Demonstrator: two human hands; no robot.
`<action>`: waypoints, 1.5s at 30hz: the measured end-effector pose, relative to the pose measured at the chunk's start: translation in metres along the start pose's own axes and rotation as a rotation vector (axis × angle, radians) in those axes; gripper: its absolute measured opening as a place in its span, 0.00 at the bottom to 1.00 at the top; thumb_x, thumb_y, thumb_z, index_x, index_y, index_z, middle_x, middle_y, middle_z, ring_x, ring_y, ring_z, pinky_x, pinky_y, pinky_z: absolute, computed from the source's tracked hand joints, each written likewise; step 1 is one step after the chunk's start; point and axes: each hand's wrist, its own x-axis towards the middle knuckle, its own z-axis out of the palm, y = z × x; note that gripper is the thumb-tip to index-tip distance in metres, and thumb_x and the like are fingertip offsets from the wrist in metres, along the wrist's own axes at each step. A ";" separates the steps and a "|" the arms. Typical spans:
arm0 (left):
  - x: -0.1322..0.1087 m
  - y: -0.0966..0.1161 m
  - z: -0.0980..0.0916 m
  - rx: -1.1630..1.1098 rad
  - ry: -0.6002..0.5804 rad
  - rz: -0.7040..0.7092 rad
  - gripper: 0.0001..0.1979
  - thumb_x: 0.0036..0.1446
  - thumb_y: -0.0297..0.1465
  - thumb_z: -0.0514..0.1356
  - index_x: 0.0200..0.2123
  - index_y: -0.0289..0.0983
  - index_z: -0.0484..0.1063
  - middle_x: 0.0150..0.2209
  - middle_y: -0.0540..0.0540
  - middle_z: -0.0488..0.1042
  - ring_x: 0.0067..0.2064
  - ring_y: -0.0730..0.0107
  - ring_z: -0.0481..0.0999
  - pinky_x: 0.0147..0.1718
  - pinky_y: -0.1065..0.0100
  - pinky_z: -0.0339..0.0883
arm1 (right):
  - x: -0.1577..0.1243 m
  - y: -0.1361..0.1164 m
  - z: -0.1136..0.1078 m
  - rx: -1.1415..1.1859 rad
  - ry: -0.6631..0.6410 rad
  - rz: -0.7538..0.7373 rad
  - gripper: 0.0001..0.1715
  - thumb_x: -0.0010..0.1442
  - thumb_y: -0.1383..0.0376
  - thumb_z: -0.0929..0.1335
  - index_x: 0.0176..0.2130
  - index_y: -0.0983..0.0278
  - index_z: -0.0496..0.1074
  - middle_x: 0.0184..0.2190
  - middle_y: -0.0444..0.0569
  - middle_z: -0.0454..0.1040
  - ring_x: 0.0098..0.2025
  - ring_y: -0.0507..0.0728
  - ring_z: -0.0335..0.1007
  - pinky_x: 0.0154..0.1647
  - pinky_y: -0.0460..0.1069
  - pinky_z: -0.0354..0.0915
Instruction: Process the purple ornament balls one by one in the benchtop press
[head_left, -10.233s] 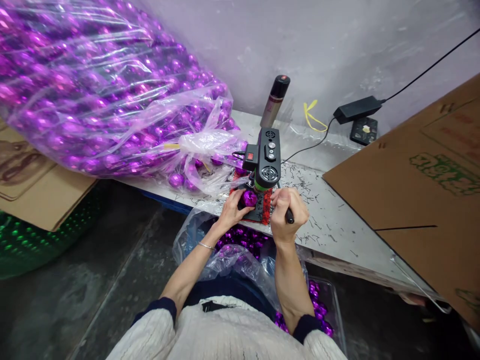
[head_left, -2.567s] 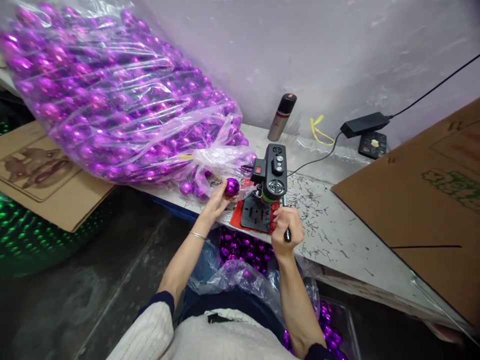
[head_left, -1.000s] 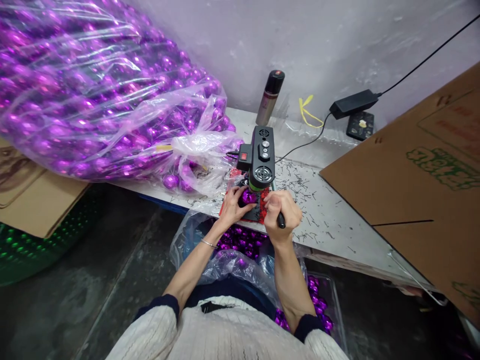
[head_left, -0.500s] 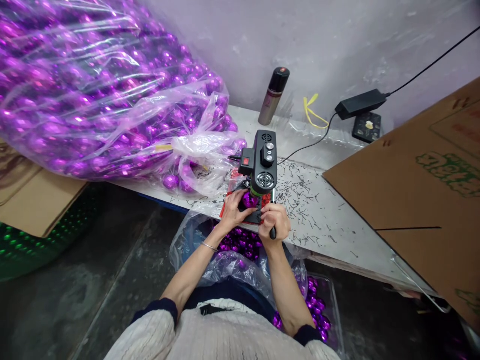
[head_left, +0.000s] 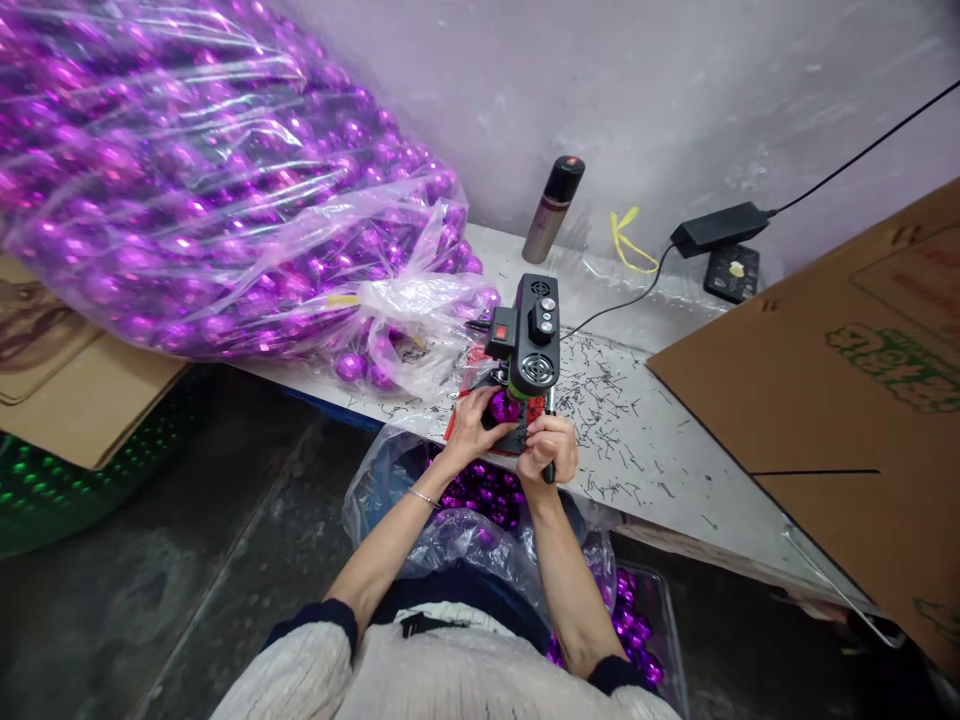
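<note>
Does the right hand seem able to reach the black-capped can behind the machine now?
Probably not: the right hand is closed around the lever handle, and the machine stands between it and the can. If freed, it might pass on the machine's right, over the cord.

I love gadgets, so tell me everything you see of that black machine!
The black machine stands upright on the table, its dark base over a red mat. Its hard-looking head has rounded ends, round grilles, silver buttons, a side box with a red switch and a green band. The right hand grips its lever by the black handle; the left hand holds a purple ball beneath the head.
</note>
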 end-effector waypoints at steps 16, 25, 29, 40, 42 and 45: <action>0.007 0.004 0.002 -0.041 -0.025 -0.026 0.33 0.55 0.43 0.71 0.60 0.38 0.69 0.57 0.36 0.76 0.61 0.49 0.75 0.60 0.48 0.67 | 0.034 -0.015 -0.003 -0.026 0.002 0.070 0.21 0.71 0.65 0.60 0.25 0.60 0.63 0.24 0.43 0.69 0.26 0.52 0.67 0.31 0.50 0.62; -0.061 0.021 -0.026 0.111 -0.116 0.251 0.37 0.65 0.46 0.62 0.69 0.36 0.55 0.63 0.30 0.69 0.67 0.49 0.69 0.65 0.43 0.62 | 0.061 -0.033 -0.007 0.006 -0.033 0.155 0.21 0.70 0.65 0.63 0.24 0.60 0.63 0.22 0.43 0.67 0.27 0.53 0.68 0.32 0.51 0.62; -0.080 0.019 -0.048 0.182 -0.130 0.282 0.51 0.56 0.59 0.63 0.71 0.34 0.53 0.65 0.26 0.67 0.67 0.43 0.68 0.64 0.42 0.63 | 0.045 -0.026 -0.010 -0.010 -0.081 0.103 0.19 0.69 0.67 0.62 0.25 0.60 0.65 0.25 0.44 0.71 0.29 0.53 0.70 0.33 0.51 0.64; 0.133 -0.061 -0.135 0.453 0.004 -0.353 0.10 0.61 0.21 0.58 0.42 0.24 0.78 0.47 0.24 0.77 0.57 0.38 0.74 0.58 0.40 0.65 | 0.040 -0.026 -0.010 0.015 -0.084 0.078 0.16 0.67 0.70 0.63 0.27 0.60 0.66 0.26 0.44 0.72 0.30 0.53 0.71 0.33 0.50 0.64; 0.143 -0.070 -0.137 0.405 0.001 -0.322 0.11 0.65 0.28 0.61 0.47 0.28 0.76 0.49 0.30 0.77 0.55 0.47 0.76 0.56 0.45 0.70 | 0.040 -0.025 -0.010 0.007 -0.082 0.066 0.16 0.67 0.70 0.63 0.27 0.60 0.66 0.26 0.43 0.72 0.29 0.53 0.70 0.33 0.50 0.64; 0.146 -0.078 -0.138 0.300 0.045 -0.225 0.19 0.67 0.38 0.62 0.57 0.35 0.71 0.56 0.39 0.74 0.53 0.58 0.77 0.52 0.51 0.75 | 0.040 -0.025 -0.009 -0.011 -0.073 0.064 0.16 0.67 0.70 0.62 0.28 0.60 0.66 0.26 0.44 0.72 0.29 0.53 0.70 0.32 0.50 0.63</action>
